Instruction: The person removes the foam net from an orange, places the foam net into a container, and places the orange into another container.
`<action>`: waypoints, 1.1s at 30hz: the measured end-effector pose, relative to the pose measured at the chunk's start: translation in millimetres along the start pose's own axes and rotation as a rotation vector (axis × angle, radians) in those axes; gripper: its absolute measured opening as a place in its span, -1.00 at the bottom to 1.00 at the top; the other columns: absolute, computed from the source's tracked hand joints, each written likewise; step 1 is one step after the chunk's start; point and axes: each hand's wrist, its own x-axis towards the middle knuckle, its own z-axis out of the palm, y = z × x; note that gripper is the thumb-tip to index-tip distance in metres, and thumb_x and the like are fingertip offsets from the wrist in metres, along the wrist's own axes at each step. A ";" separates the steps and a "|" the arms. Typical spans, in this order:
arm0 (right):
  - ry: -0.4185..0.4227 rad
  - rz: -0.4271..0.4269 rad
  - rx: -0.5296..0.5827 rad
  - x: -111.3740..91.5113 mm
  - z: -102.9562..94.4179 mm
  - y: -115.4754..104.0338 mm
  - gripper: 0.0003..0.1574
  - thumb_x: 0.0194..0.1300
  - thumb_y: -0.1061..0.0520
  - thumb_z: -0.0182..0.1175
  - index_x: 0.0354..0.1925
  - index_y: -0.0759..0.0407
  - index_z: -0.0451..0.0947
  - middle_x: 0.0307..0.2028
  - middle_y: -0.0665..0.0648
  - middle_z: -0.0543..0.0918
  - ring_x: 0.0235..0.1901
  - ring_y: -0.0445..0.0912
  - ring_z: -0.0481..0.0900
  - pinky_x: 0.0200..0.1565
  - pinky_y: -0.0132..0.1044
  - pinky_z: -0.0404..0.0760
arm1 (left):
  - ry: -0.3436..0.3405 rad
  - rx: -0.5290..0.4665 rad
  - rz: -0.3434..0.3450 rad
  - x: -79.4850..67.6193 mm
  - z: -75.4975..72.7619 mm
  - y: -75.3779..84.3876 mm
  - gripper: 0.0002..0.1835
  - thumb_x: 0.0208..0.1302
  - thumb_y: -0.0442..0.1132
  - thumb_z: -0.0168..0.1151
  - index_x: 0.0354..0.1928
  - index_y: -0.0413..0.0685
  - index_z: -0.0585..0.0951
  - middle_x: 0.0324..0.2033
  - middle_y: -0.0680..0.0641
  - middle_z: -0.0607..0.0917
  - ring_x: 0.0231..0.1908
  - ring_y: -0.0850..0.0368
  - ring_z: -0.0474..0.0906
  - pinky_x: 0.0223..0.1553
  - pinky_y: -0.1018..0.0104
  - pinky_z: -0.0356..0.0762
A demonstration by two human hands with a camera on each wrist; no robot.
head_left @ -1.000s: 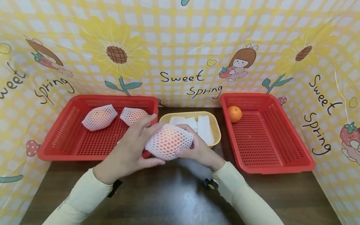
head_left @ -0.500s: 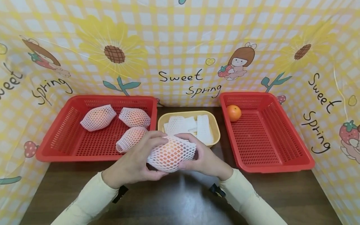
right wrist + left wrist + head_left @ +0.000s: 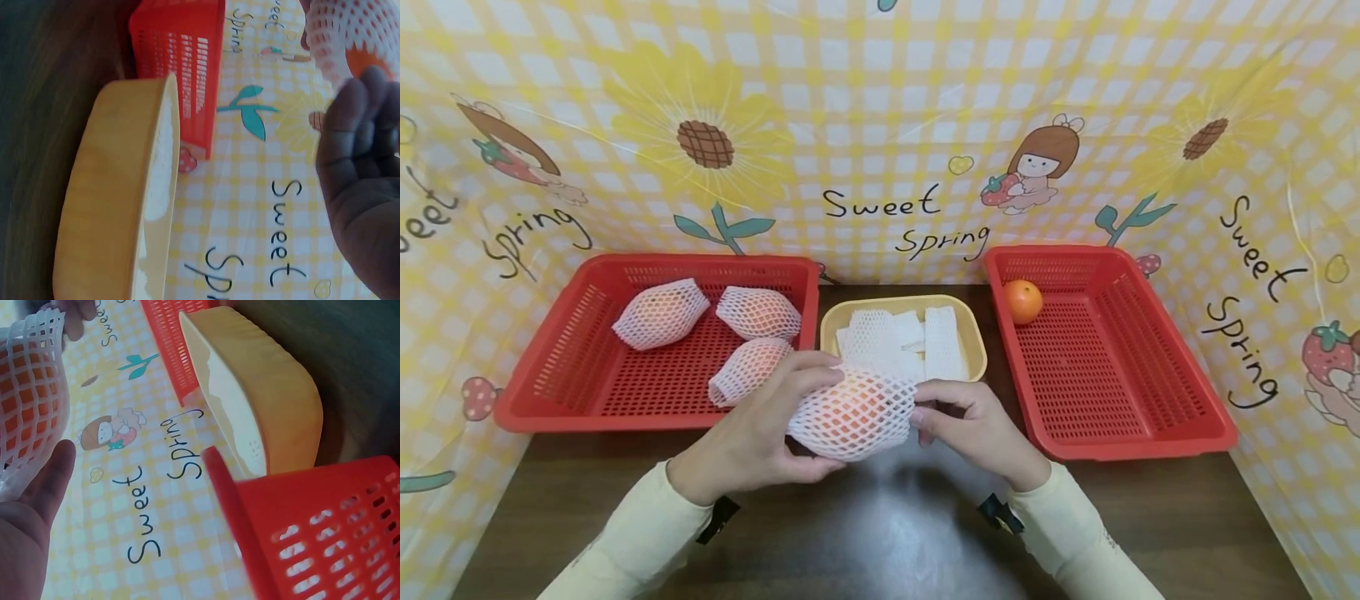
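Note:
My left hand (image 3: 756, 433) grips an orange in a white foam fruit net (image 3: 853, 414), fingers over its top and thumb beneath, held above the table. My right hand (image 3: 977, 425) pinches the net's right end between thumb and fingertips. Orange peel shows through the mesh in the left wrist view, where the netted orange (image 3: 28, 400) lies at the upper left. In the right wrist view, the curled fingers (image 3: 350, 106) are right at the net's open end, with bare orange peel (image 3: 362, 59) showing inside.
A red basket (image 3: 647, 417) on the left holds three netted fruits (image 3: 662, 312). Between the baskets stands a yellow tray (image 3: 979, 350) with flat white foam nets (image 3: 946, 342). One bare orange (image 3: 1023, 301) sits in the right red basket (image 3: 1135, 450). A checked cloth hangs behind.
Both hands have brought the netted orange down towards me, away from the left basket. My right hand has slid right, off the fruit's side to the net's end. The left keeps its grip.

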 end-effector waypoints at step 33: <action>0.000 0.002 -0.107 -7.6 14.5 6.1 -0.48 0.07 0.48 0.31 0.06 0.53 0.54 -0.06 0.18 0.69 -0.10 -0.17 0.59 -0.06 -0.29 0.61 | -0.056 -0.123 -0.036 3.4 13.4 7.8 -0.12 0.08 0.06 0.57 0.33 -0.16 0.35 0.28 -0.15 0.37 0.29 -0.05 0.31 0.30 0.32 0.27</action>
